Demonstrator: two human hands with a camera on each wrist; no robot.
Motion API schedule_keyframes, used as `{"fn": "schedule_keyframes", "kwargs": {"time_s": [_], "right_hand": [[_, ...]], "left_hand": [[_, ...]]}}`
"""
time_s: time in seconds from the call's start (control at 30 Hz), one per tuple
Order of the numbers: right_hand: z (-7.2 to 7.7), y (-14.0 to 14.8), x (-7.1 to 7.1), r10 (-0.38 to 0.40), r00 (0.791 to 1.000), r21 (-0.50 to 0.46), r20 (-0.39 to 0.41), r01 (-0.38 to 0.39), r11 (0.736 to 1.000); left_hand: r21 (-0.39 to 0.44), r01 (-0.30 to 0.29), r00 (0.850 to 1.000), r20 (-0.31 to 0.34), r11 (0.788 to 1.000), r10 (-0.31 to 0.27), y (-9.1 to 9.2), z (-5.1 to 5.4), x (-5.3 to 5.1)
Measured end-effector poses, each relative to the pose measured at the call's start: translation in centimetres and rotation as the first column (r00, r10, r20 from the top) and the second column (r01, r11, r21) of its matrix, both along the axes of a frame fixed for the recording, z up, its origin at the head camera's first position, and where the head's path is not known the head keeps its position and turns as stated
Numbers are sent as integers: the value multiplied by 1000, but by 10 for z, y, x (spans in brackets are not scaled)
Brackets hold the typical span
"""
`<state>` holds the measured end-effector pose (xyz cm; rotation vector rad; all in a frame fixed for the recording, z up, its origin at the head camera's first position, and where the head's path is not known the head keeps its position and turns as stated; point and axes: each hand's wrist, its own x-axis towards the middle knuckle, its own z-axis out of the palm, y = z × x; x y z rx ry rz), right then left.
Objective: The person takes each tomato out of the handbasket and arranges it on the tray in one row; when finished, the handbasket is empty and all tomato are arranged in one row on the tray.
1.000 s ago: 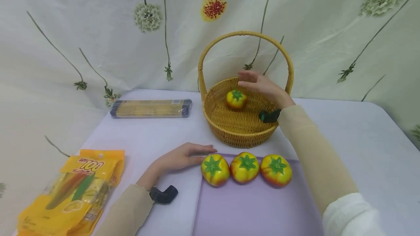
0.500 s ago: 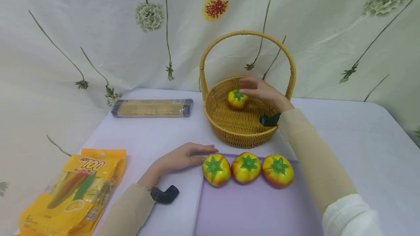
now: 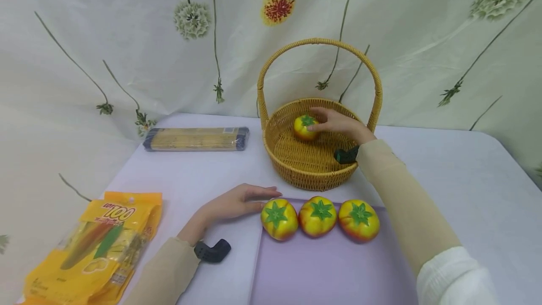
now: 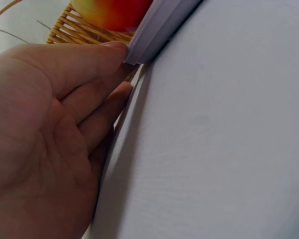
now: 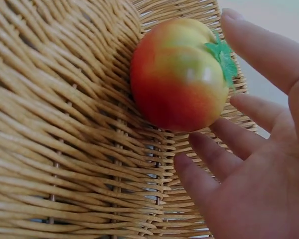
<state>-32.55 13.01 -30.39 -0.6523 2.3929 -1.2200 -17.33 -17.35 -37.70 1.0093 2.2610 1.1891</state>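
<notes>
In the wicker basket (image 3: 312, 173) lies a yellow-red, tomato-like fruit (image 5: 182, 74) with a green star-shaped leaf top. My right hand (image 3: 338, 124) reaches into the basket from the right. Its thumb and fingers are spread on either side of the fruit's leafy end; the right wrist view shows no grip around it. My left hand (image 3: 235, 202) lies at the back left corner of the lilac tray (image 3: 330, 272), thumb against the tray's rim (image 4: 139, 50) and fingers loosely extended. Three similar fruits, a left one (image 3: 279, 219), a middle one (image 3: 317, 216) and a right one (image 3: 358, 220), sit in a row along the tray's back.
The basket's tall arched handle (image 3: 317, 41) rises over my right hand. A wrapped bundle of thin sticks (image 3: 196, 139) lies at the back left. Yellow snack bags (image 3: 93, 248) lie at the front left. A flower-print cloth (image 3: 127, 36) hangs behind the table.
My right hand has lowered within the basket, bringing its thumb and fingers down beside the fruit. My left hand and the three fruits on the tray stay in place.
</notes>
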Motion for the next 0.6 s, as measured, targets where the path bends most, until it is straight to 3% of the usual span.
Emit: {"fn": "schedule_keyframes", "kwargs": {"time_s": [0.33, 0.6], "right_hand": [[-7, -4, -4, 0, 1000, 112, -11, 1, 994], [-7, -10, -3, 6, 997, 178, -77, 8, 984]], "left_hand": [[9, -2, 1000, 4, 1000, 2, 0, -5, -2], [-5, 0, 1000, -14, 1000, 0, -1, -3, -2]]}}
